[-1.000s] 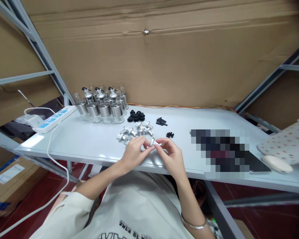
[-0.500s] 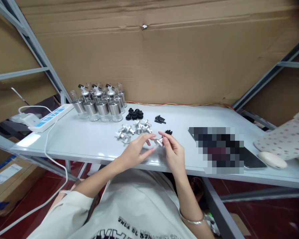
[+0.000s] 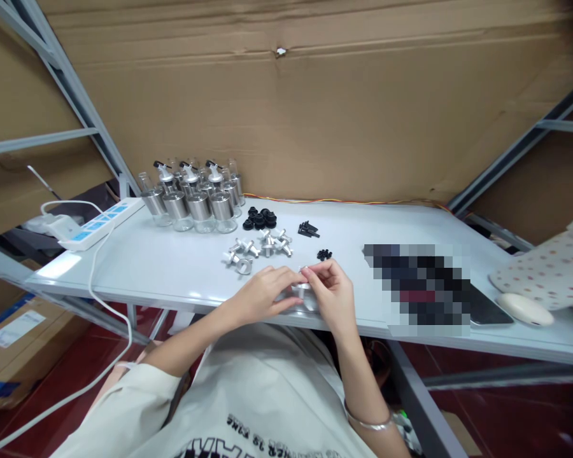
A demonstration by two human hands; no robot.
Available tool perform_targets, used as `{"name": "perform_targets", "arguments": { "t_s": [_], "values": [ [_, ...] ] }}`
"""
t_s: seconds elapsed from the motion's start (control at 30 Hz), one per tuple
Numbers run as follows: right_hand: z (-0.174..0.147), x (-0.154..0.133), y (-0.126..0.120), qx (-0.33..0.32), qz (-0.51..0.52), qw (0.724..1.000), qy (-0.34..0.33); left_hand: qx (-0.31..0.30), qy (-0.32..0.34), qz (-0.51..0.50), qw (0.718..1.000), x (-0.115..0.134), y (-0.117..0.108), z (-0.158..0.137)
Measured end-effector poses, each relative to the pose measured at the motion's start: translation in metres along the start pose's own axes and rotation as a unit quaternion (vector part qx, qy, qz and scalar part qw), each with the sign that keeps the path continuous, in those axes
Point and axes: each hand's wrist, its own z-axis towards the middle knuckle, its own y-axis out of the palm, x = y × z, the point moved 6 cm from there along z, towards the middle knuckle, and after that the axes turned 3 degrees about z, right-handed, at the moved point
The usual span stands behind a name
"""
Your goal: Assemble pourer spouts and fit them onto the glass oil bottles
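Both hands meet near the table's front edge around a silver pourer spout (image 3: 304,289), partly covered by fingers. My right hand (image 3: 335,298) pinches it at the top with thumb and forefinger. From the other side, my left hand (image 3: 267,293) closes thumb and fingers on it. Just beyond the hands lie several similar silver-and-white spouts (image 3: 242,247) in a loose group. Tiny black parts (image 3: 324,255) are heaped behind my right hand. Farther back are black stoppers (image 3: 259,219) and slim black pieces (image 3: 308,229).
Several glass bottles with steel sleeves (image 3: 199,208) stand at the back left, some topped with spouts. A white power strip (image 3: 102,222) and its cable (image 3: 91,280) lie on the left. A dark tablet-like object (image 3: 489,308), partly blurred, and a white oval object (image 3: 525,309) lie right.
My left hand has moved right and closed on the spout, which my right hand held before. The spout now looks more upright between the two hands.
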Motion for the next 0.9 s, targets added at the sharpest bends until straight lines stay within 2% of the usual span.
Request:
{"name": "perform_targets", "arguments": {
  "t_s": [0.37, 0.47, 0.53, 0.6, 0.67, 0.77, 0.9],
  "values": [
    [-0.001, 0.000, 0.002, -0.022, -0.032, 0.999, 0.000, 0.001, -0.008, 0.031, 0.999, -0.001, 0.000, 0.000],
    [0.004, -0.003, -0.007, -0.022, -0.102, 0.994, -0.017, -0.005, -0.007, 0.040, 0.999, 0.000, 0.000, 0.000],
    [0.012, -0.006, -0.023, 0.014, -0.218, 0.975, -0.049, -0.011, -0.006, 0.044, 0.999, 0.001, 0.001, 0.001],
    [0.019, -0.009, -0.040, 0.059, -0.352, 0.929, -0.095, -0.015, -0.005, 0.047, 0.999, 0.001, 0.002, 0.001],
    [0.024, -0.006, -0.050, 0.063, -0.448, 0.884, -0.119, -0.015, -0.002, 0.047, 0.999, 0.001, 0.002, 0.001],
    [0.025, 0.003, -0.050, 0.032, -0.523, 0.840, -0.139, -0.014, 0.003, 0.047, 0.999, 0.001, 0.002, 0.001],
    [0.021, 0.006, -0.042, 0.015, -0.548, 0.822, -0.157, -0.015, 0.003, 0.051, 0.999, 0.001, 0.002, 0.000]
  ]
}}
